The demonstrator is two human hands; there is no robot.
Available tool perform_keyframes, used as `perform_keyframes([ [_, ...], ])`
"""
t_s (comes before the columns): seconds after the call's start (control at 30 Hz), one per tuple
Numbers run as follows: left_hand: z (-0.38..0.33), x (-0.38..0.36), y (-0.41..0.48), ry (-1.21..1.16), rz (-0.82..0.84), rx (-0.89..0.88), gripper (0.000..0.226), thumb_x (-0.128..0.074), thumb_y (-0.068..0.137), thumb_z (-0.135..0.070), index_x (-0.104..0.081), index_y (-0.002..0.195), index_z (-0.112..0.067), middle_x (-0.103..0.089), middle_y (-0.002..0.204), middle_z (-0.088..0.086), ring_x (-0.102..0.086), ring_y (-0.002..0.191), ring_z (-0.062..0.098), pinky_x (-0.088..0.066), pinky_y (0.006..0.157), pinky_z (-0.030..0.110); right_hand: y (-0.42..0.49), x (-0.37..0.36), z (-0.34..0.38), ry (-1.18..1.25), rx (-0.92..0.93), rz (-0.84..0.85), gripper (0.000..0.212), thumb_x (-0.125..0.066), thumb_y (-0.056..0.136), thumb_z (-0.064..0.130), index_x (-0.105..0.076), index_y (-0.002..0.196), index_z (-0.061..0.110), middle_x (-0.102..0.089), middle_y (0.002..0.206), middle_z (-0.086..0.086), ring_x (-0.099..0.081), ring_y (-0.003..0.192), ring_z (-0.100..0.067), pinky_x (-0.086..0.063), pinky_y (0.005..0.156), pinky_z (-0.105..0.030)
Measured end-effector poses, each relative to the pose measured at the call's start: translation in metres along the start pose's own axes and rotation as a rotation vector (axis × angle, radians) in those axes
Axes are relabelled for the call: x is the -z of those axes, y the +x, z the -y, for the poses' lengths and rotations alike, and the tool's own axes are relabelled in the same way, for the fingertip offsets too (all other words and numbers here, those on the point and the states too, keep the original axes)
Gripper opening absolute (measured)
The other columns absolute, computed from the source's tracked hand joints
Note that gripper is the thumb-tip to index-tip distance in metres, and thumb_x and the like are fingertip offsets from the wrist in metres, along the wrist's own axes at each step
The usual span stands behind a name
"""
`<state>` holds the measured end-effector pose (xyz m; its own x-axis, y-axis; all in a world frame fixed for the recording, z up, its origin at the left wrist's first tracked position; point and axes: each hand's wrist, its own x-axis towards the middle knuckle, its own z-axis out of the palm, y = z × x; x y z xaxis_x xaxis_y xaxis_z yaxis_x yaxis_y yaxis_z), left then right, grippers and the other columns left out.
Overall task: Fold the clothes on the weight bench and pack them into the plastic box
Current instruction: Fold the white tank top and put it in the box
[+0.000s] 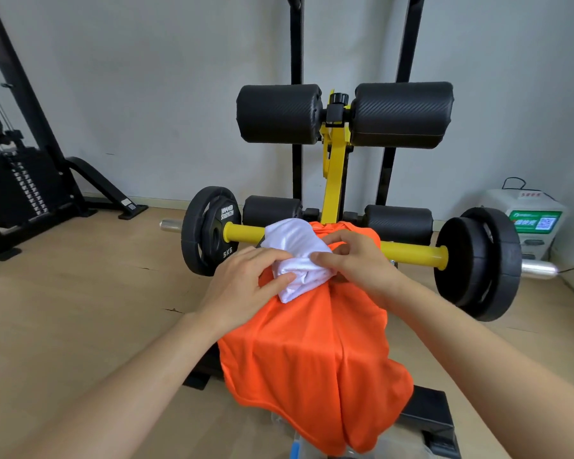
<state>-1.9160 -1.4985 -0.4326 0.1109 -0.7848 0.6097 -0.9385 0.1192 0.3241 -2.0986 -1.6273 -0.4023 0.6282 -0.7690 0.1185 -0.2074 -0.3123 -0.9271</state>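
An orange garment [312,352] is draped over the weight bench and hides its seat; it hangs down toward me. On top of it, at the far end, lies a bunched white garment [295,246]. My left hand [246,283] pinches the white cloth at its left side between thumb and fingers. From the right, my right hand [355,260] grips the same white cloth, fingers curled over it. A bit of clear plastic with a blue part [295,448], perhaps the box, shows under the orange hem at the bottom edge.
The bench's yellow bar [408,251] carries black weight plates on the left [207,230] and right [478,266]. Black roller pads [401,114] stand behind. A cable machine [17,180] is at the far left, a white appliance [531,217] by the right wall. The floor is wood.
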Motion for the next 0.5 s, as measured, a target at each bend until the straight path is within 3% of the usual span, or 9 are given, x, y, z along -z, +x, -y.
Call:
perform_keyframes([
  [0.07, -0.009, 0.000, 0.003, -0.028, -0.045, -0.060, 0.035, -0.066, 0.086, -0.053, -0.071, 0.109, -0.027, -0.061, 0.090, -0.021, -0.053, 0.089, 0.007, -0.047, 0.079, 0.027, 0.000, 0.017, 0.007, 0.009, 0.008, 0.041, 0.022, -0.077, 0.082, 0.019, -0.070, 0.103, 0.018, -0.061, 0.070, -0.005, -0.059, 0.065, -0.013, -0.048, 0.062, -0.030],
  [0.17, -0.018, -0.006, 0.003, -0.003, 0.116, -0.189, 0.039, -0.069, 0.082, -0.057, -0.072, 0.113, -0.033, -0.067, 0.101, -0.021, -0.053, 0.100, 0.005, -0.040, 0.091, 0.022, -0.001, 0.038, -0.001, -0.097, 0.032, 0.077, 0.029, -0.076, 0.080, 0.009, -0.072, 0.107, 0.020, -0.068, 0.083, -0.014, -0.063, 0.074, -0.017, -0.055, 0.075, -0.039],
  [0.27, -0.016, -0.013, 0.000, 0.005, 0.202, -0.177, 0.038, -0.065, 0.085, -0.053, -0.069, 0.119, -0.037, -0.065, 0.108, -0.022, -0.051, 0.108, 0.001, -0.040, 0.096, 0.028, -0.004, 0.039, -0.017, -0.276, 0.083, -0.028, 0.039, -0.079, 0.077, 0.014, -0.070, 0.114, 0.024, -0.070, 0.103, -0.001, -0.066, 0.090, -0.011, -0.054, 0.091, -0.043],
  [0.37, -0.010, -0.014, 0.004, -0.025, 0.098, -0.098, 0.023, -0.068, 0.089, -0.035, -0.073, 0.111, -0.034, -0.065, 0.104, -0.019, -0.054, 0.103, 0.002, -0.042, 0.092, 0.023, -0.008, 0.033, -0.019, -0.300, 0.193, -0.090, 0.031, -0.081, 0.076, 0.025, -0.073, 0.106, 0.027, -0.069, 0.108, 0.011, -0.062, 0.098, -0.009, -0.052, 0.087, -0.033],
  [0.5, 0.002, -0.014, 0.006, -0.043, 0.134, 0.035, 0.026, -0.069, 0.088, -0.027, -0.070, 0.113, -0.034, -0.062, 0.113, -0.020, -0.056, 0.106, 0.003, -0.045, 0.089, 0.020, -0.014, 0.020, -0.019, -0.410, 0.243, -0.091, 0.040, -0.082, 0.076, 0.034, -0.067, 0.113, 0.029, -0.065, 0.103, 0.017, -0.059, 0.092, -0.003, -0.048, 0.079, -0.024],
])
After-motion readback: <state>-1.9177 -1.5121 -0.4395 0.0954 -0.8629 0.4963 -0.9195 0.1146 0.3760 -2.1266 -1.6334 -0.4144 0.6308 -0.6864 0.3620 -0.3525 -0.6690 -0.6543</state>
